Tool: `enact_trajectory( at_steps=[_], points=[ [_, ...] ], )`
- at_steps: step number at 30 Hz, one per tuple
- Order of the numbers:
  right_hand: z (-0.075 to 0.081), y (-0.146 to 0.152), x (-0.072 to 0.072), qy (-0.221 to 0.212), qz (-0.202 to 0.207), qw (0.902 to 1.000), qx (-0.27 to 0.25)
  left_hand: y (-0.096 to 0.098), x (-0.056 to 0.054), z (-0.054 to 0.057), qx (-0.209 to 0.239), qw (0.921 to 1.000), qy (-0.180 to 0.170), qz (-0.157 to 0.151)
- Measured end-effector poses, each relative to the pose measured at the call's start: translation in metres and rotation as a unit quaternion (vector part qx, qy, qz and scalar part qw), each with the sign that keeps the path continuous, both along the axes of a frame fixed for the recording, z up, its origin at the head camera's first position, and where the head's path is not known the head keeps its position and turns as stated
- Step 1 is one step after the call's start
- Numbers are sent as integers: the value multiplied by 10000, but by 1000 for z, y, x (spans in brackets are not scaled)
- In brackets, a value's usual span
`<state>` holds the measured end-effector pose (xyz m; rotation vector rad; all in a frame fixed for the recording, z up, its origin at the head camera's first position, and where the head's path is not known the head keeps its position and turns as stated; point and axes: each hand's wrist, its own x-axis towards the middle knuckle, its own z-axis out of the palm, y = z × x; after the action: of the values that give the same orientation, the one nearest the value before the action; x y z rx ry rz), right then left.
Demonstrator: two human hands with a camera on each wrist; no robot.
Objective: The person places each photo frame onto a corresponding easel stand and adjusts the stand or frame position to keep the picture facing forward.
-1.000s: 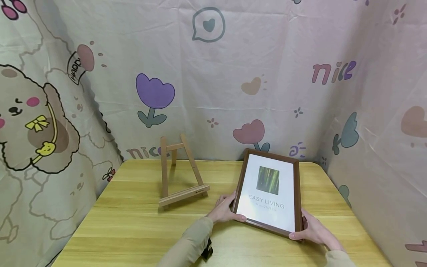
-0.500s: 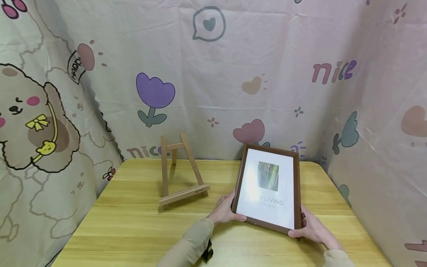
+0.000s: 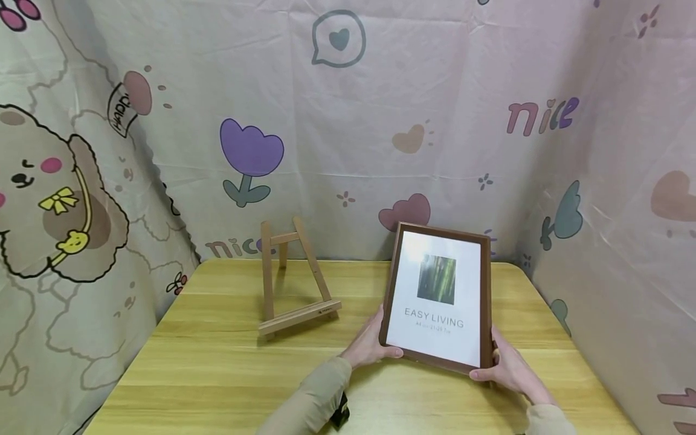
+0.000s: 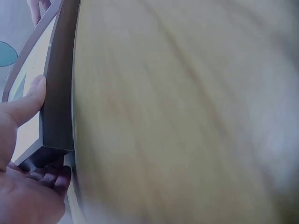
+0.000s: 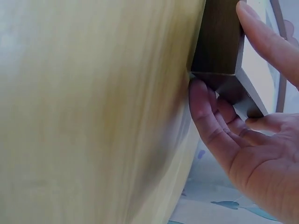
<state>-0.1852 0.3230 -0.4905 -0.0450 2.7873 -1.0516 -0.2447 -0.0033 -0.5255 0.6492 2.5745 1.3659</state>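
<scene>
A brown picture frame (image 3: 437, 302) with a white sheet reading "EASY LIVING" and a small green picture leans back at the right of the table. My left hand (image 3: 370, 344) grips its lower left corner, thumb over the front edge and fingers curled behind. At the lower right corner my right hand (image 3: 513, 368) holds it the same way. The left wrist view shows the left thumb (image 4: 32, 98) on the frame's front. In the right wrist view the right fingers (image 5: 210, 112) curl under the frame's corner. To the left stands a small wooden easel (image 3: 296, 278), apart from both hands.
The wood-grain table (image 3: 217, 374) runs back to a printed cloth (image 3: 337, 109) that hangs behind it and on both sides. A dark strap-like item (image 3: 340, 412) shows by the left sleeve (image 3: 310, 393).
The frame's top edge has risen and tipped more upright, and its bottom edge has come up slightly. Both hands keep their grip, and the easel stays in place.
</scene>
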Motion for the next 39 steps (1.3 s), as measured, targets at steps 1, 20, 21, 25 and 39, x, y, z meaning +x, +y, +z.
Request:
enact_trajectory(
  at_steps=[1,20,21,25,39],
  points=[
    [0,0,0,55,7,10000,-5,0,0,0,31,10000,-21,2],
    [-4,-10,-5,885,9,9958,-243,0,1,5,221,9990,57,383],
    [-4,-10,-5,927,11,9953,-262,0,1,5,234,9989,71,408],
    [-4,-13,-7,1151,5,9929,-314,-1,1,8,274,9982,121,518],
    [-4,-21,-14,1505,-89,9879,-375,-5,-1,11,496,9943,430,841]
  ],
)
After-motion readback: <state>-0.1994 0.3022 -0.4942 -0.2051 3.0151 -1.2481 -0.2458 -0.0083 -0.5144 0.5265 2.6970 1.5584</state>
